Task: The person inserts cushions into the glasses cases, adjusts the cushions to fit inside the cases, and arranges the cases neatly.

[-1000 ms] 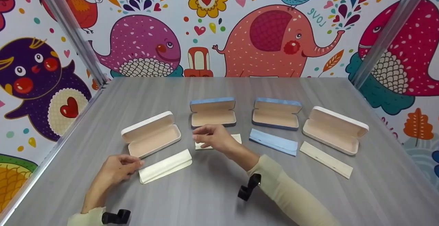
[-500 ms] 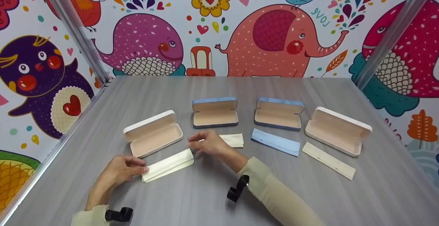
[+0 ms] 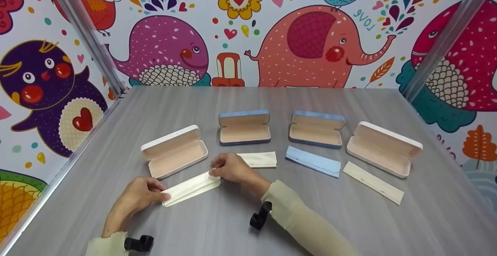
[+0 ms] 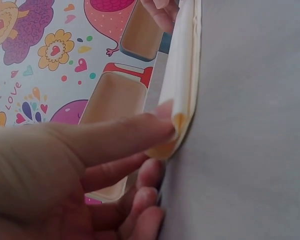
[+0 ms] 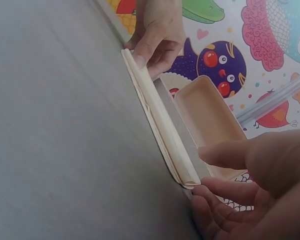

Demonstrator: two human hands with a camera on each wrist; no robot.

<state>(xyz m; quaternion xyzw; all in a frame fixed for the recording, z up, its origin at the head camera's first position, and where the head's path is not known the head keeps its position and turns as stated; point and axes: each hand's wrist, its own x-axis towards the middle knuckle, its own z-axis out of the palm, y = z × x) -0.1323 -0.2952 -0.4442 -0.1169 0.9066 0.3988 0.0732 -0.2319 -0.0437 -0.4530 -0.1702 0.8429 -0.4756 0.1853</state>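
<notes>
A folded cream cloth (image 3: 192, 186) lies slantwise on the table in front of the left white eyeglass case (image 3: 176, 153), which stands open. My left hand (image 3: 134, 195) pinches the cloth's left end; in the left wrist view the thumb (image 4: 157, 125) lies on top, with fingers beneath. At the other end is my right hand (image 3: 231, 167). In the right wrist view its fingers (image 5: 217, 192) touch the cloth's end, while the thumb (image 5: 222, 154) stands a little apart from it. A second cream cloth (image 3: 260, 159) lies partly hidden behind the right hand.
Two blue eyeglass cases (image 3: 244, 133) (image 3: 316, 134) stand open at the middle back. Another white case (image 3: 382, 153) stands open at the right. A blue folded cloth (image 3: 313, 162) and a beige one (image 3: 373, 183) lie before them. Patterned walls enclose the grey table (image 3: 217, 225).
My right hand has come down and left from the second cream cloth to the near cloth's right end. My left hand has moved slightly right and taken hold of the left end.
</notes>
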